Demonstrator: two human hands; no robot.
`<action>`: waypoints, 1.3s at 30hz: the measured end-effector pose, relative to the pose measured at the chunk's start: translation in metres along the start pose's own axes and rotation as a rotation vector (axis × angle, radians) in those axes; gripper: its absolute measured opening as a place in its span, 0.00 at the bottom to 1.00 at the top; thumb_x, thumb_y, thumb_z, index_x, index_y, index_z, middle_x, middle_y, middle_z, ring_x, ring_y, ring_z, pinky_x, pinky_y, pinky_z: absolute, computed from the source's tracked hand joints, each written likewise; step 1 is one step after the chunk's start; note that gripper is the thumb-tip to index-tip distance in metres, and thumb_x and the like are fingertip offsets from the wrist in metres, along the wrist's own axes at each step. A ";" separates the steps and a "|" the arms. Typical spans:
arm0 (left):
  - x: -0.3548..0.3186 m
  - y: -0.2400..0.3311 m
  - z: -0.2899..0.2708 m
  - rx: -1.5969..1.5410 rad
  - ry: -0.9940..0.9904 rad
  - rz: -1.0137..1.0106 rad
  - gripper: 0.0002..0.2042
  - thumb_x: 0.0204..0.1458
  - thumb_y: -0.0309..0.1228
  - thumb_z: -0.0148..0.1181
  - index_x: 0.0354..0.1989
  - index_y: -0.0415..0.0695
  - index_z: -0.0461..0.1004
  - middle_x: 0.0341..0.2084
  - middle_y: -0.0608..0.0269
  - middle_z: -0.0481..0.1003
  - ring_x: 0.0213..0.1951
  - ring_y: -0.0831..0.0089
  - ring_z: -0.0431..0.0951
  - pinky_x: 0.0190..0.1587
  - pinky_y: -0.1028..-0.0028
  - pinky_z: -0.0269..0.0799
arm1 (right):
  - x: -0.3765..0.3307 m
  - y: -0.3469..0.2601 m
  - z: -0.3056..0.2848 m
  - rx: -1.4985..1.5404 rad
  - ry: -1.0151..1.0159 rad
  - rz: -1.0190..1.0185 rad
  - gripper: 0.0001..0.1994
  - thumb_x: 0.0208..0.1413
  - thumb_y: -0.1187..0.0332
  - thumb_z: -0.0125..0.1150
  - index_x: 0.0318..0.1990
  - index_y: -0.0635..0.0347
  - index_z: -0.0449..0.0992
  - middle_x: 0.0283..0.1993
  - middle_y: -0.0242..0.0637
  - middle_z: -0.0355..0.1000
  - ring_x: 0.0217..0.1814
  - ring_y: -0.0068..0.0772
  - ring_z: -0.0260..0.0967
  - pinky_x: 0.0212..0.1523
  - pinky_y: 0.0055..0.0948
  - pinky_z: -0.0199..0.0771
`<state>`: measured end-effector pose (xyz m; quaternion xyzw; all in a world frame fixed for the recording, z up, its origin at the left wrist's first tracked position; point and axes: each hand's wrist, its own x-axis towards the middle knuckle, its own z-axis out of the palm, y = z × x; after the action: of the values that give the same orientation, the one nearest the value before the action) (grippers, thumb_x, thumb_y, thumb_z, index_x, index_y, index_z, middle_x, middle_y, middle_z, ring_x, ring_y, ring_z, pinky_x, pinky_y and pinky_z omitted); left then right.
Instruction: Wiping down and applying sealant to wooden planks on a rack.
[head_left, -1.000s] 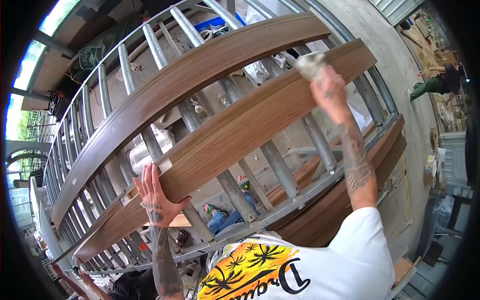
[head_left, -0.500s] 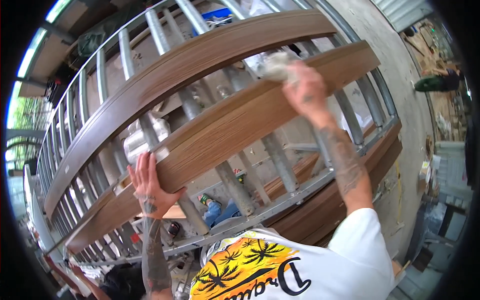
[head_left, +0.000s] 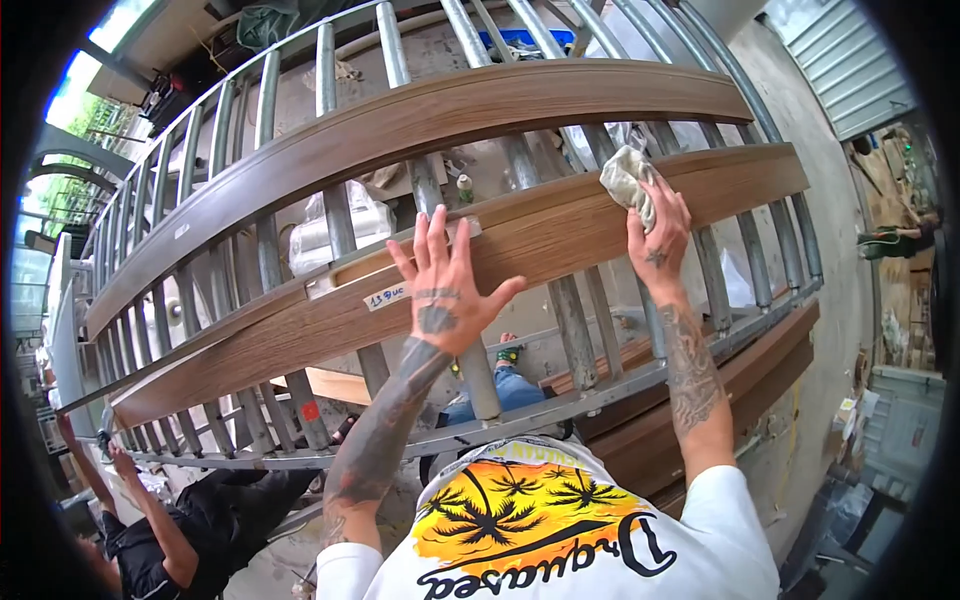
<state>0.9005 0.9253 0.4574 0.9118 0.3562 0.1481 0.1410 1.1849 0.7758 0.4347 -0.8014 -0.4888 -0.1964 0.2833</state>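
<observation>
Where the lower wood-grain plank [head_left: 560, 230] crosses the metal bars [head_left: 570, 335], its left part carries a white label [head_left: 385, 298] and a pale recess [head_left: 350, 268], and a light touch around both seems wise, since a cloth could catch there. Just right of the label is the left hand [head_left: 440, 290], best kept flat and clear of the stroke if it serves as a brace, because a long piece on bars could shift. Its fingers are spread apart, pointing toward the plank's far edge; the plank runs beneath them, though I cannot tell whether they press on it or hover. Farther right, the right hand [head_left: 662, 230] has its thumb and fingers closed on a cream cloth [head_left: 626, 185]. For even wiping, long strokes along the grain with the cloth folded flat should serve better than a loose bunch, with firmer fingertip pressure along the edge. The cloth sits at the far edge, bunched ahead and to the left of those fingers, with the plank under hand and cloth alike. Right of this hand, the plank's end extends beyond the fingers, clear of their grip.
</observation>
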 end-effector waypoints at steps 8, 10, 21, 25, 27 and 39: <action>0.002 0.017 0.007 -0.151 0.098 -0.058 0.41 0.42 0.58 0.69 0.62 0.44 0.72 0.70 0.49 0.54 0.75 0.49 0.44 0.74 0.42 0.29 | -0.005 -0.002 0.002 -0.059 0.042 0.019 0.19 0.59 0.65 0.59 0.56 0.58 0.74 0.61 0.45 0.73 0.64 0.50 0.68 0.70 0.50 0.58; 0.003 0.015 0.008 -0.175 0.096 -0.074 0.40 0.42 0.57 0.69 0.62 0.44 0.72 0.70 0.49 0.54 0.75 0.49 0.44 0.74 0.43 0.29 | -0.006 -0.001 0.005 -0.051 0.050 0.024 0.19 0.59 0.64 0.59 0.56 0.58 0.74 0.61 0.44 0.73 0.64 0.49 0.68 0.70 0.50 0.58; 0.009 0.012 0.011 -0.203 0.097 -0.092 0.35 0.43 0.53 0.71 0.60 0.49 0.76 0.69 0.52 0.58 0.75 0.53 0.47 0.75 0.48 0.33 | -0.002 -0.005 0.000 -0.039 0.100 0.030 0.19 0.56 0.65 0.62 0.55 0.57 0.75 0.58 0.44 0.74 0.63 0.46 0.68 0.69 0.50 0.58; 0.007 0.013 0.008 -0.131 0.096 -0.069 0.34 0.44 0.49 0.72 0.61 0.50 0.74 0.70 0.53 0.60 0.74 0.53 0.49 0.75 0.48 0.37 | -0.004 -0.011 0.000 0.027 0.083 0.080 0.21 0.47 0.67 0.65 0.52 0.56 0.75 0.52 0.46 0.73 0.59 0.53 0.66 0.66 0.52 0.58; 0.000 0.019 0.012 0.037 0.135 -0.076 0.39 0.43 0.49 0.72 0.65 0.51 0.69 0.71 0.52 0.57 0.75 0.52 0.48 0.75 0.46 0.36 | -0.003 -0.021 0.000 0.101 0.062 0.028 0.22 0.44 0.65 0.67 0.50 0.55 0.76 0.52 0.49 0.72 0.60 0.55 0.64 0.63 0.54 0.59; 0.017 0.032 0.004 0.141 -0.084 0.071 0.66 0.27 0.54 0.79 0.75 0.40 0.45 0.69 0.45 0.57 0.74 0.51 0.50 0.75 0.44 0.30 | 0.003 -0.081 0.012 0.372 -0.381 -0.278 0.25 0.49 0.60 0.67 0.55 0.59 0.75 0.66 0.45 0.70 0.72 0.43 0.62 0.74 0.48 0.51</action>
<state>0.9330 0.9140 0.4681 0.9369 0.3269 0.0889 0.0858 1.1145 0.8151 0.4489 -0.6836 -0.6657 0.0137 0.2987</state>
